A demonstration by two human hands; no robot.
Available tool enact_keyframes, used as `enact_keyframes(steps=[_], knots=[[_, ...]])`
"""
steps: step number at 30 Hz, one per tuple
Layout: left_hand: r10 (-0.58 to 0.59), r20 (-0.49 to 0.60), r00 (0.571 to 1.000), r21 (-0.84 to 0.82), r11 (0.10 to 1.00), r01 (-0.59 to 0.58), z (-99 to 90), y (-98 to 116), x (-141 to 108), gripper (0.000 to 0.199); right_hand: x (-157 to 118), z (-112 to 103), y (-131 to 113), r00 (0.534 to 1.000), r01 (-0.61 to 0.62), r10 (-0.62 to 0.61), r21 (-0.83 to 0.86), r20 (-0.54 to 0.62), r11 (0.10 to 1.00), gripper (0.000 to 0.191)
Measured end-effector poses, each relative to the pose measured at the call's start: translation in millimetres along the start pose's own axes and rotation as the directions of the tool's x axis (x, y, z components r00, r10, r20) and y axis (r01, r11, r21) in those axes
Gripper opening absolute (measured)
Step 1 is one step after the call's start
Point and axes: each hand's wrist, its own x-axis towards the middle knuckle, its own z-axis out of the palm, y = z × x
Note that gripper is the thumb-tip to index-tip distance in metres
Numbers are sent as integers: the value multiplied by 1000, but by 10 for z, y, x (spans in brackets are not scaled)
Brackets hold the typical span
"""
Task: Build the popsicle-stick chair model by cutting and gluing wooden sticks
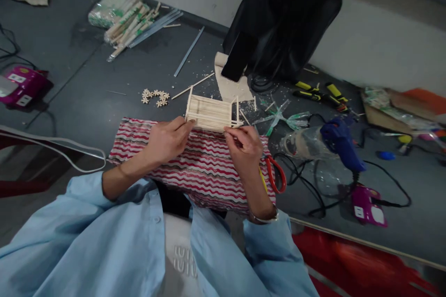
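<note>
A small panel of thin wooden sticks [209,110], laid side by side with a few sticks standing up at its ends, lies in front of me. My left hand [170,138] pinches its near left corner. At the near right corner, my right hand [245,145] has thumb and fingers closed on the panel's edge. Beneath my hands spreads a red and white wavy-striped cloth [205,167]. Red-handled scissors [277,175] lie by my right wrist, partly covered. Beyond the panel, a loose stick [193,86] rests on the table.
Small wooden flower shapes [155,97] sit left of the panel. Wrapped stick bundles [128,28] and glue sticks [189,51] lie farther back. A phone [239,58] leans near a black bag [275,18]. To the right are yellow-black cutters [318,95] and a blue glue gun [343,144] with cables.
</note>
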Motion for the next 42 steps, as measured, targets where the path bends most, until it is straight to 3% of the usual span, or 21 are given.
enact_keyframes(steps=[2, 3, 4, 6, 8, 10, 12, 14, 19, 22, 25, 28, 31, 35, 39, 42], knots=[[-47, -57, 997, -276, 961, 29, 23, 77, -32, 29, -1, -20, -44, 997, -69, 71, 156, -9, 985, 14], [-83, -55, 995, -446, 894, 50, 40, 128, -43, 26, -10, -28, -70, 993, -118, 121, 243, 0, 963, 13], [-146, -26, 989, -601, 793, 101, 57, 186, -48, 24, -26, -33, -97, 982, -184, 188, 332, 21, 925, 14], [-272, 128, 954, -822, 508, 255, 84, 309, -39, 25, -75, -34, -165, 935, -347, 334, 487, 115, 802, 19], [-345, 301, 889, -892, 226, 390, 91, 422, -12, 28, -134, -28, -254, 858, -503, 451, 583, 247, 638, 25], [-355, 421, 835, -886, 34, 462, 81, 503, 22, 31, -185, -21, -358, 795, -586, 508, 632, 331, 506, 29], [-349, 484, 802, -867, -67, 494, 72, 544, 51, 31, -216, -15, -454, 771, -601, 547, 658, 327, 454, 29], [-338, 507, 793, -858, -105, 503, 85, 546, 67, 30, -232, -10, -516, 770, -589, 578, 649, 270, 481, 27], [-264, 500, 825, -859, -31, 511, 213, 463, 63, 24, -270, 9, -488, 791, -592, 563, 526, 238, 610, 25], [-208, 406, 890, -877, 185, 444, 292, 410, 53, 20, -296, 23, -419, 817, -569, 528, 478, 232, 669, 25], [-148, 259, 955, -845, 445, 298, 339, 374, 44, 17, -325, 39, -374, 884, -463, 448, 405, 137, 789, 20], [-104, 191, 976, -790, 573, 215, 370, 352, 26, 17, -376, 72, -366, 925, -379, 364, 330, 109, 865, 21], [-103, 160, 982, -760, 622, 189, 397, 346, -2, 14, -444, 121, -388, 942, -337, 324, 254, 92, 907, 26], [-122, 127, 984, -763, 622, 176, 410, 361, -37, 12, -508, 177, -437, 956, -292, 287, 184, 52, 939, 29], [-103, 80, 991, -774, 621, 127, 398, 375, -59, 14, -512, 187, -454, 928, -371, 368, 270, 63, 889, 28], [-93, 123, 988, -802, 577, 154, 393, 376, -64, 17, -491, 168, -446, 898, -433, 428, 359, 99, 826, 28]])
